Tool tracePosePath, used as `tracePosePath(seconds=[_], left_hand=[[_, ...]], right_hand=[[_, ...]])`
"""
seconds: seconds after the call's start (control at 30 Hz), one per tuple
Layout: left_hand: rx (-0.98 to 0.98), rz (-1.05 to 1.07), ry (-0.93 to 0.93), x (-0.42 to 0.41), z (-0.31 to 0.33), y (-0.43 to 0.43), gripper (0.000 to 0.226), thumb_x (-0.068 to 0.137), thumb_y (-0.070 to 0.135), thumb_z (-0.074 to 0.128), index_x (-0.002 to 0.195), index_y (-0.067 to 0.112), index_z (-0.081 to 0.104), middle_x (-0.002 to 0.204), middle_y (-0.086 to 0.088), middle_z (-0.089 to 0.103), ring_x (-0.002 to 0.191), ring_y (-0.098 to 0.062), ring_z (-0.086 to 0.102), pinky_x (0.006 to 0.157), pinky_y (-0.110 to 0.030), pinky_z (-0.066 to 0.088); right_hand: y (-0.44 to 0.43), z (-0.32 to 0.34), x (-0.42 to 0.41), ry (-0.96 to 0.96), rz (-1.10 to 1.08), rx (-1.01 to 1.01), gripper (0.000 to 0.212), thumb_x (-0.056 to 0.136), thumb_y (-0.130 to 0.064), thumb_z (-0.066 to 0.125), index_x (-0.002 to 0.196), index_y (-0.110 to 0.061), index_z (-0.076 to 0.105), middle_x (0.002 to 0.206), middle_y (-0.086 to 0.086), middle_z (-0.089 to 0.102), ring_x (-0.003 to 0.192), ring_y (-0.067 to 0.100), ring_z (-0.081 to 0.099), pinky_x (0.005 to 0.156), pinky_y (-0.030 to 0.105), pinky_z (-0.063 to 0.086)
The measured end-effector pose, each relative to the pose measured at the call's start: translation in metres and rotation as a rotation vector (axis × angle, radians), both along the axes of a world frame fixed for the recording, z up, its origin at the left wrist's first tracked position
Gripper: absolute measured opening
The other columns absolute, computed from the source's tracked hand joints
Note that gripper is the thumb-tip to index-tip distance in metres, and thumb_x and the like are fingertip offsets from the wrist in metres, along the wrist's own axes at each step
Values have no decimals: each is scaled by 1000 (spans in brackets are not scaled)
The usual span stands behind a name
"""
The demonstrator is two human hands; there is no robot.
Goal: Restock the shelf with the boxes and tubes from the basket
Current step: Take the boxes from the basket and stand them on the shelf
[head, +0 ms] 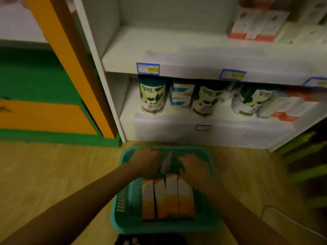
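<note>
On the floor before the white shelf [177,55]: a teal mesh basket [122,200]. Its near half holds four orange-and-white boxes [168,197], flat and side by side. The left hand [146,160] and right hand [192,167] reach into the far half, just beyond the boxes, flanking a pale blurred item [166,163]. The fingers point down, hidden, so whether they grip anything cannot be told.

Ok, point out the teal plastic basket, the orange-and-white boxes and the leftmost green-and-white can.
Teal plastic basket [159,227]: head view, near rim.
Orange-and-white boxes [172,197]: head view, a middle box's top face.
Leftmost green-and-white can [152,96]: head view, front label.
</note>
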State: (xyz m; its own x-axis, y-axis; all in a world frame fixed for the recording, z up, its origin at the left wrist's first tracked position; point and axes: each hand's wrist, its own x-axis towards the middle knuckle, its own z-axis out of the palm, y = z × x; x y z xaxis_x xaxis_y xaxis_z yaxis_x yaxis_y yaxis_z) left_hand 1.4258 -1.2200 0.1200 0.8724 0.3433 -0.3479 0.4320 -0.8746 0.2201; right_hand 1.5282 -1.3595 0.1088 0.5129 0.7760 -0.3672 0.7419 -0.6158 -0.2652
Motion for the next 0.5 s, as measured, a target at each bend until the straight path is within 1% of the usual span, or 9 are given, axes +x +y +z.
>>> tracePosePath(seconds=[0.1,0.17,0.2,0.27,0.33,0.37,0.4,0.43,0.5], left_hand=[[-59,26,64,-4,-42,4,35,95,27,42,123,11,54,115,-7,65,102,-23,63,83,-30,50],[-59,36,100,-7,-63,5,42,94,28,43,127,4,48,111,-8,67,97,-24,64,80,-32,51],[-51,51,127,-8,-73,4,40,93,27,44,120,-1,50,107,-9,68,92,-24,65,76,-33,51],[-17,74,195,-10,-91,2,32,91,28,44,92,-2,54,100,-11,70,83,-26,65,69,-33,49],[2,86,243,-13,-107,-2,36,91,35,44,68,8,52,92,-10,68,88,-27,67,67,-31,46],[0,84,248,-15,-115,-3,36,91,38,43,68,12,54,92,-8,67,93,-27,67,69,-32,47],[-2,86,241,-18,-122,-5,34,91,40,43,80,12,60,99,-8,67,98,-26,65,74,-33,49],[-12,95,243,-22,-131,-6,34,90,40,44,97,12,61,109,-8,65,105,-26,62,80,-34,50],[-49,130,274,-27,-144,-9,42,89,40,47,120,11,51,125,-10,55,116,-26,54,89,-38,48]], right_hand=[[2,-46,-3,4,40,-104,30,92,-24,47,120,-15,53,127,4,54,119,23,47,93,36,46],[5,-71,-2,19,78,-176,37,91,-30,52,124,-14,50,130,5,51,122,23,44,93,36,43],[7,-82,-1,34,101,-211,43,89,-33,54,126,-13,47,133,5,48,124,24,42,95,36,41],[10,-102,0,63,134,-262,56,84,-38,61,130,-12,43,137,7,44,128,25,38,98,37,39],[13,-117,1,83,142,-304,69,78,-41,67,134,-12,39,140,7,43,130,25,36,101,39,37],[14,-123,2,87,145,-317,75,75,-43,69,136,-13,37,141,7,42,131,25,36,103,39,36],[14,-127,3,85,152,-322,79,73,-44,71,137,-13,35,142,6,41,132,25,35,105,39,35],[14,-131,3,78,163,-323,82,72,-44,72,138,-14,34,142,6,41,132,25,35,106,38,34],[14,-134,4,56,180,-315,86,70,-42,74,140,-15,31,144,5,40,134,24,34,108,38,30]])
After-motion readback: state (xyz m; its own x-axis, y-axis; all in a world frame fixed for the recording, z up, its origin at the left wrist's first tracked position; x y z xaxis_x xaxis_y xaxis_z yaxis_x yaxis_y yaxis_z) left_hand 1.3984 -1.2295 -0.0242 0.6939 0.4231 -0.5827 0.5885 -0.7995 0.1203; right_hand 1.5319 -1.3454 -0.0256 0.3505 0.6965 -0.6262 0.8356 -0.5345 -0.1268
